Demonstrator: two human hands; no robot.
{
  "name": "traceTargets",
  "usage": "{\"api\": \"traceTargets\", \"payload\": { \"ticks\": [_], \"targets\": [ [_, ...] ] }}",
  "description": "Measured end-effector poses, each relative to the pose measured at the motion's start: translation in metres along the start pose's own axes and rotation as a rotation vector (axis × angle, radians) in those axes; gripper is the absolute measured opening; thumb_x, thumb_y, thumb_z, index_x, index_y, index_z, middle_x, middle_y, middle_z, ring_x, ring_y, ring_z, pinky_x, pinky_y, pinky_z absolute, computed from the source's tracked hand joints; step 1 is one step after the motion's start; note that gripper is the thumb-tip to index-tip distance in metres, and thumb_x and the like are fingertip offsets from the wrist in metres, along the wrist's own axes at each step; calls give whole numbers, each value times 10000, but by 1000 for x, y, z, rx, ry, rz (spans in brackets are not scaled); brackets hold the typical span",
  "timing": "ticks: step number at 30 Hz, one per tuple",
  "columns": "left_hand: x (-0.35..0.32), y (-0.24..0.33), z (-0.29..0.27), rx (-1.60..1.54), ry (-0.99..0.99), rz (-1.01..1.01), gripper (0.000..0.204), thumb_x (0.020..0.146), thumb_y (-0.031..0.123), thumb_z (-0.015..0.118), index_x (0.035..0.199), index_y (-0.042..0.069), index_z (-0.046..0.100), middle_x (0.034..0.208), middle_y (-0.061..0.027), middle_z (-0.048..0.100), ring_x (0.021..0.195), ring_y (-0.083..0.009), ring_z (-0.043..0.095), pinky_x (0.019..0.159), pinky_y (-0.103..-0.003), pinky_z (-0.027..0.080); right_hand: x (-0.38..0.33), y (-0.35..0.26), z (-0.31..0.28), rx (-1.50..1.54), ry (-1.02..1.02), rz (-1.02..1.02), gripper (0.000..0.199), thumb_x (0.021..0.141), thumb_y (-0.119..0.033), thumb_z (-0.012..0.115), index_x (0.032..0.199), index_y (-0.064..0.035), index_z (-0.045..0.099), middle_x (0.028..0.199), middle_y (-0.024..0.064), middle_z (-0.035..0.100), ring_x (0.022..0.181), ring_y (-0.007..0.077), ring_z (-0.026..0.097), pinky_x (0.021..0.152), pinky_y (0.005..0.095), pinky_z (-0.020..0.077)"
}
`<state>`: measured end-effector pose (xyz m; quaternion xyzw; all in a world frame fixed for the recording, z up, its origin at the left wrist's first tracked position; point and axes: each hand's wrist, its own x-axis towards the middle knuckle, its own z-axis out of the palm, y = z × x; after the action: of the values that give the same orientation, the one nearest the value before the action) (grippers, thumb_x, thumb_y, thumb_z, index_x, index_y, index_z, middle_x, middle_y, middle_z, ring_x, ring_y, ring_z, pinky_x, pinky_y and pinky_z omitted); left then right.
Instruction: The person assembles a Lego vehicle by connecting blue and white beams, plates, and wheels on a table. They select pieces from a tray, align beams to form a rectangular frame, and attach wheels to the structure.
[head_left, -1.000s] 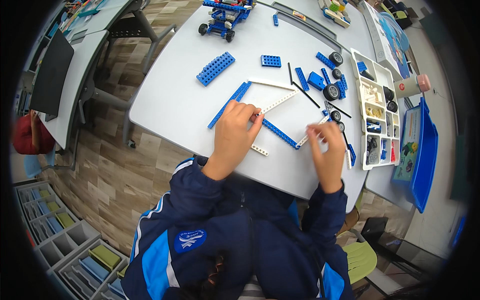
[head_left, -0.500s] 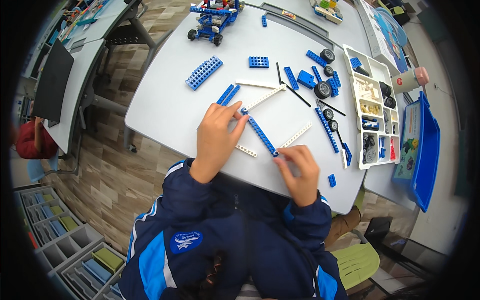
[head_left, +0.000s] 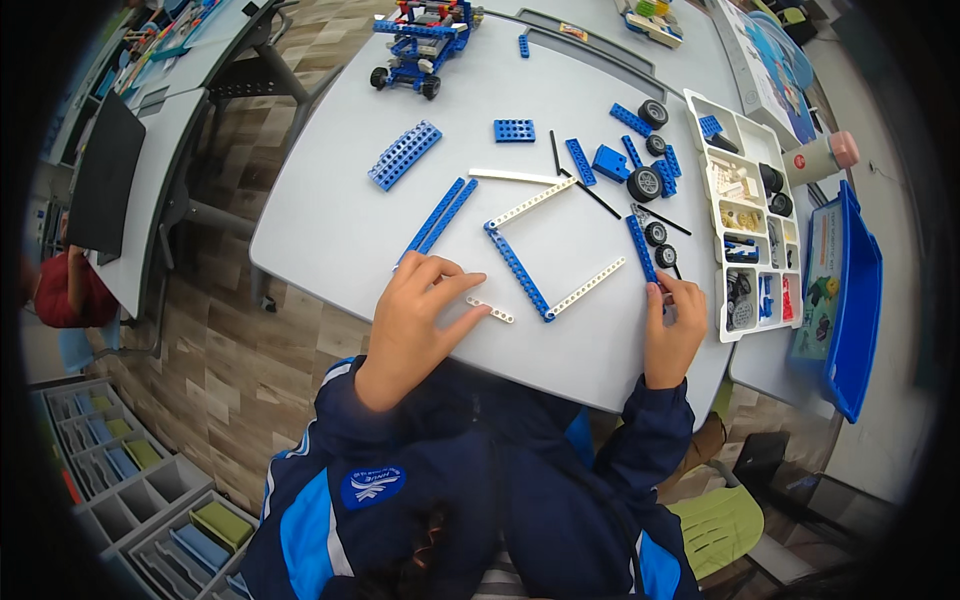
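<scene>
A U-shaped frame lies on the table: a blue studded beam (head_left: 517,270) in the middle, with one white perforated beam (head_left: 535,202) joined at its far end and another white beam (head_left: 588,288) at its near end. Neither hand touches it. My left hand (head_left: 418,325) hovers left of it with thumb and fingers apart, beside a short white beam (head_left: 490,309). Two long blue beams (head_left: 436,220) lie side by side just beyond that hand. At the right, my right hand (head_left: 677,328) pinches the near end of a long blue beam (head_left: 640,245); its fingertips hide that end.
Wheels (head_left: 645,183), blue bricks (head_left: 610,162) and black rods (head_left: 600,195) lie at the right. A white sorting tray (head_left: 715,215) and blue bin (head_left: 848,300) stand beyond them. A wheeled blue model (head_left: 415,60) stands far left, behind a blue block (head_left: 405,155).
Both hands have come off the U-shaped frame. My left hand has drawn back toward me; my right has moved right to the long blue beam.
</scene>
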<state>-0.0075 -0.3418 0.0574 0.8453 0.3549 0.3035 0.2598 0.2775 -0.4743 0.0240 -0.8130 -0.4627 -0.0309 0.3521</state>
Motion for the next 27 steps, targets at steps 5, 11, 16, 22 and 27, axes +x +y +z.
{"api": "traceTargets", "payload": {
  "ticks": [5, 11, 16, 22, 27],
  "targets": [
    [28, 5, 7, 12, 75, 85, 289, 794, 74, 821, 1073, 44, 753, 958, -82, 644, 930, -273, 583, 782, -378, 504, 2, -10, 3, 34, -29, 1, 189, 903, -36, 713, 1086, 4, 743, 933, 129, 632, 880, 302, 612, 797, 399, 482],
    [81, 2, 32, 122, 29, 225, 366, 808, 81, 789, 1156, 17, 699, 1043, -123, 638, 981, -326, 589, 822, -430, 499, 2, -19, 10, -50, -49, -156, 275, 917, -66, 720, 1191, -56, 745, 1005, 139, 606, 885, 293, 596, 760, 395, 489],
    [88, -7, 44, 51, -70, 95, 307, 824, 45, 753, 1124, 6, 702, 1009, -154, 647, 952, -356, 626, 824, -433, 513, 2, -19, -13, 112, -117, -119, 297, 896, -66, 752, 1192, -61, 742, 1020, 137, 628, 904, 278, 624, 800, 373, 510],
    [85, -11, 49, 14, -89, 50, 185, 851, 15, 725, 1036, 14, 722, 916, -134, 646, 848, -338, 644, 758, -405, 521, 49, 44, -87, -71, 156, 17, 148, 895, -51, 734, 1037, -22, 765, 924, 115, 699, 753, 220, 663, 697, 333, 515],
    [86, -8, 49, 0, -119, -5, 188, 852, 16, 730, 1039, 13, 720, 902, -127, 639, 838, -321, 643, 750, -395, 519, 108, 111, -84, -404, 185, 1, 113, 879, -109, 753, 954, -31, 786, 853, 103, 673, 831, 269, 638, 755, 379, 505]
  ]
}}
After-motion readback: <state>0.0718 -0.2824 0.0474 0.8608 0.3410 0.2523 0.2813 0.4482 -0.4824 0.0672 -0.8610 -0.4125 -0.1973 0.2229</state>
